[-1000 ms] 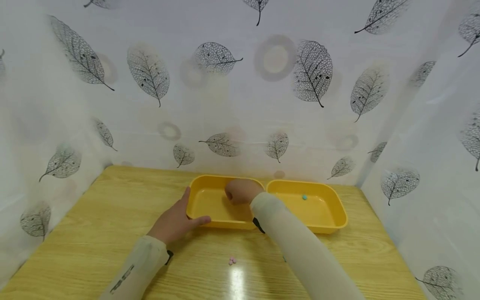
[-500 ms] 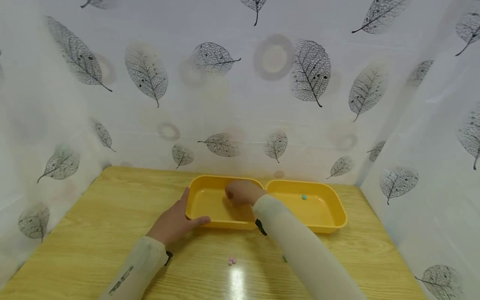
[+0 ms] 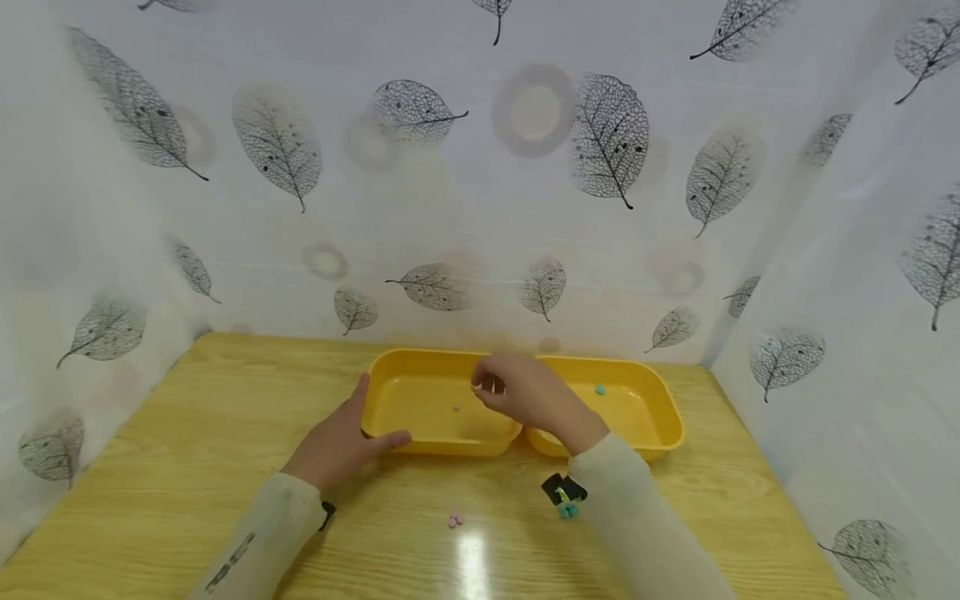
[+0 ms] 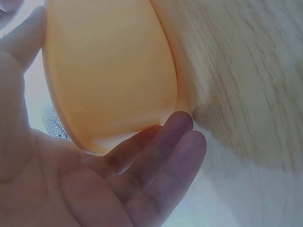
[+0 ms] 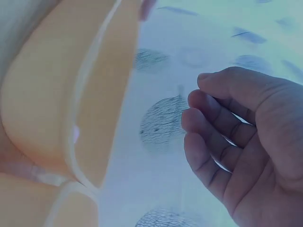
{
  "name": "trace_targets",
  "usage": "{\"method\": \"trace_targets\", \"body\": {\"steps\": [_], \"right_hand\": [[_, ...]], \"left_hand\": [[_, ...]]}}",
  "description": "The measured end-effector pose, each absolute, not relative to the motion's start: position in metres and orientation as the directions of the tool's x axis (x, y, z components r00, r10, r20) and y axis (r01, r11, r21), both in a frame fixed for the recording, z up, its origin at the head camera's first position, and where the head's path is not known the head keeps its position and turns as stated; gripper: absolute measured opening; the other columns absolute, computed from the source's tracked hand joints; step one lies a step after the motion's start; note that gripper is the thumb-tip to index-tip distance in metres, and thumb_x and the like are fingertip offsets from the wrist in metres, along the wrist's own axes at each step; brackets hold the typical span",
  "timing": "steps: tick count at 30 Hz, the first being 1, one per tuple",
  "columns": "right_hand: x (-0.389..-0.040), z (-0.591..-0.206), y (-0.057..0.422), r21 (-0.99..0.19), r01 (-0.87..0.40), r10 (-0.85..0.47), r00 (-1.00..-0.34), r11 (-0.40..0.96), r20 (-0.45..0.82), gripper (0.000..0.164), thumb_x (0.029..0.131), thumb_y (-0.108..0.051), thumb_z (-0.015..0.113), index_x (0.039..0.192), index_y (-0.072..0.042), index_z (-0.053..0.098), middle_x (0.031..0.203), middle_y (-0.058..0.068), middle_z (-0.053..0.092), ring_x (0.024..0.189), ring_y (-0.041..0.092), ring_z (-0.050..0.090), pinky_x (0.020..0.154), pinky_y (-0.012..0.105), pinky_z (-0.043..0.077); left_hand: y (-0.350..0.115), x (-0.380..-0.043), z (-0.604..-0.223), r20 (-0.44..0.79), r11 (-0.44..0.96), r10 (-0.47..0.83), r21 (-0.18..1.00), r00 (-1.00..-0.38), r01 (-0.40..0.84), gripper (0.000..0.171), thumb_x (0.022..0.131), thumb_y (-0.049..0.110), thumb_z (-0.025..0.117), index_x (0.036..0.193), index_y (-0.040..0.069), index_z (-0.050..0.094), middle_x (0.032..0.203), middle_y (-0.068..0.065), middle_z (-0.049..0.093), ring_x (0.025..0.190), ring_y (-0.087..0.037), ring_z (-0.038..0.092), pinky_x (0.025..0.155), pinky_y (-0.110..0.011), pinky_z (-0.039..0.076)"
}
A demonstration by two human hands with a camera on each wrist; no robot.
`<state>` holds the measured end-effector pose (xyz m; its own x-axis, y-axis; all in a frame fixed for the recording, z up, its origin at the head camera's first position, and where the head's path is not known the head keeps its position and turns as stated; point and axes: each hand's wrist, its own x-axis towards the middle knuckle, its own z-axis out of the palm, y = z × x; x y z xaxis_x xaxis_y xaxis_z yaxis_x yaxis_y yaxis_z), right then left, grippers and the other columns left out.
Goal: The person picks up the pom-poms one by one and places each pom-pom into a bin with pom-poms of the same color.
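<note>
My left hand [image 3: 333, 446] grips the left end of the left yellow tray [image 3: 442, 447], thumb at the near rim and fingers round the end. The left wrist view shows that hand curved about the tray's end wall [image 4: 156, 111]. Above the right end of this tray is my right hand [image 3: 536, 396], its fingers loosely curled. Nothing shows between those fingertips in the right wrist view. One small pink bead-like piece [image 3: 456, 407] lies on the left tray's floor. In the right yellow tray [image 3: 667, 408], partly hidden by my right hand, lies a small teal piece [image 3: 600, 389].
Several small pink pieces [image 3: 455, 521] are clustered on the wooden table [image 3: 225, 400] in front of the trays. Several teal pieces [image 3: 568, 510] lie beside my right sleeve, near a black wrist attachment [image 3: 558, 487]. A leaf-patterned white sheet [image 3: 480, 208] surrounds the table.
My right hand has risen out of the left tray and moved right, its fingers loosening. The pink piece in that tray and the teal pieces by the sleeve now show. My left hand keeps its grip.
</note>
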<state>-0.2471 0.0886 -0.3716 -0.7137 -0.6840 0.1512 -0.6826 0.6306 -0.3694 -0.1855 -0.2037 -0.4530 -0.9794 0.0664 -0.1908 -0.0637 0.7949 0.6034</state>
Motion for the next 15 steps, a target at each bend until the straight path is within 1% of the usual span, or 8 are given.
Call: {"method": "trace_targets", "body": {"steps": [5, 9, 12, 15], "right_hand": [[-0.207, -0.378, 0.103, -0.407, -0.681, -0.648, -0.723, 0.609, 0.240, 0.006, 0.096, -0.014, 0.075, 0.102, -0.014, 0.073, 0.091, -0.008, 0.070, 0.078, 0.005, 0.061, 0.072, 0.025, 0.055], [-0.185, -0.387, 0.106, -0.447, -0.660, -0.617, -0.742, 0.604, 0.261, 0.005, 0.096, -0.014, 0.075, 0.100, -0.016, 0.073, 0.091, -0.010, 0.069, 0.078, 0.004, 0.060, 0.071, 0.023, 0.054], [-0.174, -0.390, 0.108, -0.434, -0.690, -0.634, -0.716, 0.579, 0.292, 0.007, 0.095, -0.013, 0.076, 0.100, -0.015, 0.073, 0.092, -0.010, 0.070, 0.078, 0.005, 0.061, 0.071, 0.021, 0.054], [-0.166, -0.390, 0.109, -0.393, -0.730, -0.661, -0.678, 0.559, 0.320, 0.009, 0.094, -0.013, 0.077, 0.100, -0.016, 0.072, 0.093, -0.009, 0.070, 0.078, 0.005, 0.063, 0.071, 0.018, 0.053]], "left_hand": [[-0.204, -0.186, -0.454, -0.185, 0.801, 0.071, 0.596, -0.980, -0.054, 0.133, 0.081, 0.084, 0.062, 0.166, 0.011, -0.009, 0.170, -0.023, 0.013, 0.151, -0.049, 0.026, 0.118, -0.064, 0.030], [-0.205, -0.185, -0.453, -0.181, 0.805, 0.073, 0.591, -0.981, -0.050, 0.132, 0.082, 0.084, 0.061, 0.166, 0.011, -0.010, 0.170, -0.024, 0.013, 0.151, -0.050, 0.025, 0.118, -0.064, 0.029], [-0.204, -0.184, -0.452, -0.179, 0.806, 0.077, 0.591, -0.981, -0.045, 0.132, 0.082, 0.083, 0.061, 0.165, 0.011, -0.011, 0.170, -0.024, 0.012, 0.150, -0.050, 0.026, 0.118, -0.064, 0.029], [-0.202, -0.185, -0.451, -0.179, 0.805, 0.084, 0.592, -0.980, -0.039, 0.131, 0.083, 0.082, 0.062, 0.165, 0.010, -0.011, 0.170, -0.023, 0.012, 0.150, -0.050, 0.026, 0.118, -0.064, 0.029]]}}
